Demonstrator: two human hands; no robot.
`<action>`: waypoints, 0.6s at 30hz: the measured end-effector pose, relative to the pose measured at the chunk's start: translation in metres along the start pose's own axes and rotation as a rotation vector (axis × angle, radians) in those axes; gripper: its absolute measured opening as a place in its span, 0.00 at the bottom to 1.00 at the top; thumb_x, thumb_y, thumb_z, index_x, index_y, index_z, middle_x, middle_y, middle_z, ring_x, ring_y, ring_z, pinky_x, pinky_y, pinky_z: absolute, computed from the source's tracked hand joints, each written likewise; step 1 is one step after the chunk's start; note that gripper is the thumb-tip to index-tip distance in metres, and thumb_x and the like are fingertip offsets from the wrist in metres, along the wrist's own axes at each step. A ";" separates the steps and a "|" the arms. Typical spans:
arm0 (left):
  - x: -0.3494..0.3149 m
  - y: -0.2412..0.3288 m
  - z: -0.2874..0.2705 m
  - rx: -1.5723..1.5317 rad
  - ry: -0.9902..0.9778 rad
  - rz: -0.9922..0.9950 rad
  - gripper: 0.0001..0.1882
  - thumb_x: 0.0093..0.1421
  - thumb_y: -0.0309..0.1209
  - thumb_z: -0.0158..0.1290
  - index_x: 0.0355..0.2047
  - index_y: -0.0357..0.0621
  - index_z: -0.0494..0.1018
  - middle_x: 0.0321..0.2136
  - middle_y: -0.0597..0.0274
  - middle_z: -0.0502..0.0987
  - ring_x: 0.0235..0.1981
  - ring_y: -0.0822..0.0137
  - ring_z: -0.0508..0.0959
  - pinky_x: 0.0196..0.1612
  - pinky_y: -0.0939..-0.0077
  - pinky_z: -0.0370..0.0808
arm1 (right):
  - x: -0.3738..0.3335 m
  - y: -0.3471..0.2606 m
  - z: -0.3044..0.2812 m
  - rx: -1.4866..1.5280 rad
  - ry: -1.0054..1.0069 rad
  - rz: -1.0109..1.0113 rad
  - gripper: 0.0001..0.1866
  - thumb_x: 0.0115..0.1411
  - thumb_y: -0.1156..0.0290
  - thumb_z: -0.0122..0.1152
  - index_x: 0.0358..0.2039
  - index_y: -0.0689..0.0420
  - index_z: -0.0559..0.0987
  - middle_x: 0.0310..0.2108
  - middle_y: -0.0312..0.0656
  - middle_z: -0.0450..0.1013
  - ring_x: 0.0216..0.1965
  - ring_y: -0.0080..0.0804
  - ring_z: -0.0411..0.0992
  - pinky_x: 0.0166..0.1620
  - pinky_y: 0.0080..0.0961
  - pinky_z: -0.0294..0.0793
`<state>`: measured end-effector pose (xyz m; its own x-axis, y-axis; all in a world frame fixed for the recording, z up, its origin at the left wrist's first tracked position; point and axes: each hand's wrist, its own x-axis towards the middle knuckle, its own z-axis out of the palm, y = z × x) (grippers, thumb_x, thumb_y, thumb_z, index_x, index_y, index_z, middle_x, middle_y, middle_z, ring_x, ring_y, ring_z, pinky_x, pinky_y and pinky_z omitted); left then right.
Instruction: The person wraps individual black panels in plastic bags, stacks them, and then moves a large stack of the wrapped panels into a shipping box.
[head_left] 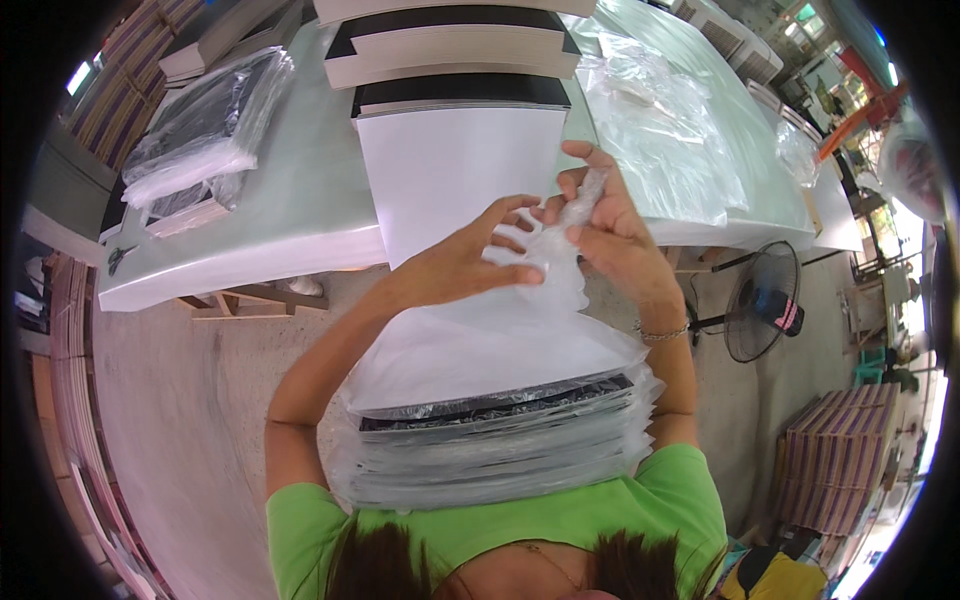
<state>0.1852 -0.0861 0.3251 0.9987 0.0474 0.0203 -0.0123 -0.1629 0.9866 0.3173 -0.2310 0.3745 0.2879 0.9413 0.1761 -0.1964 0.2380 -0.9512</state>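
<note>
Here, our right hand (pixel 622 232) grips the bunched clear plastic (pixel 562 262), which lies between it and our left hand (pixel 462 258), loosely spread.

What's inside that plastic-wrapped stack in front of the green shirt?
Near the top of the stack, a flat black edge shows through clear plastic. Below it, greyish layers show only edge-on, too cloudy to identify; anything deeper is covered.
</note>
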 end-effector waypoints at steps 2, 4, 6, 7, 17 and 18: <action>0.007 -0.002 -0.003 -0.024 0.130 0.019 0.24 0.53 0.38 0.57 0.47 0.39 0.64 0.39 0.58 0.70 0.40 0.68 0.72 0.43 0.75 0.70 | 0.006 0.014 0.004 -0.123 0.029 -0.070 0.40 0.46 0.87 0.53 0.59 0.53 0.50 0.40 0.36 0.55 0.41 0.24 0.62 0.50 0.22 0.62; 0.013 -0.008 -0.007 -0.076 0.174 -0.015 0.17 0.55 0.35 0.56 0.40 0.38 0.69 0.32 0.62 0.73 0.35 0.71 0.73 0.40 0.77 0.70 | 0.006 0.021 0.002 -0.249 0.061 -0.061 0.42 0.45 0.87 0.56 0.59 0.52 0.50 0.40 0.36 0.56 0.41 0.23 0.62 0.47 0.20 0.64; 0.010 -0.007 -0.010 -0.108 0.231 0.009 0.12 0.56 0.32 0.55 0.36 0.37 0.70 0.28 0.66 0.73 0.31 0.75 0.71 0.38 0.80 0.70 | 0.004 0.025 -0.001 -0.365 0.093 0.034 0.44 0.44 0.87 0.59 0.60 0.52 0.50 0.37 0.36 0.58 0.40 0.22 0.63 0.44 0.17 0.65; 0.008 -0.005 -0.012 -0.124 0.257 0.018 0.09 0.56 0.30 0.54 0.33 0.37 0.71 0.26 0.68 0.73 0.29 0.77 0.71 0.37 0.81 0.69 | 0.004 0.028 -0.005 -0.329 0.093 0.051 0.44 0.45 0.87 0.59 0.60 0.52 0.50 0.35 0.35 0.59 0.38 0.21 0.64 0.42 0.16 0.65; 0.002 -0.003 -0.041 0.151 0.669 0.111 0.22 0.59 0.45 0.50 0.40 0.35 0.70 0.27 0.63 0.74 0.35 0.73 0.72 0.43 0.78 0.68 | 0.004 0.023 -0.023 -0.280 0.271 -0.022 0.30 0.52 0.85 0.54 0.56 0.59 0.57 0.30 0.39 0.72 0.29 0.20 0.69 0.35 0.17 0.68; 0.003 -0.003 -0.042 0.111 0.599 0.078 0.23 0.58 0.47 0.50 0.40 0.36 0.70 0.28 0.62 0.74 0.37 0.72 0.72 0.44 0.78 0.68 | 0.006 0.024 -0.022 -0.276 0.266 -0.033 0.29 0.53 0.86 0.53 0.55 0.60 0.58 0.29 0.38 0.72 0.28 0.20 0.69 0.34 0.17 0.69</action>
<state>0.1865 -0.0444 0.3289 0.7927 0.5718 0.2112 -0.0466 -0.2887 0.9563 0.3351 -0.2253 0.3466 0.5298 0.8309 0.1701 0.0663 0.1594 -0.9850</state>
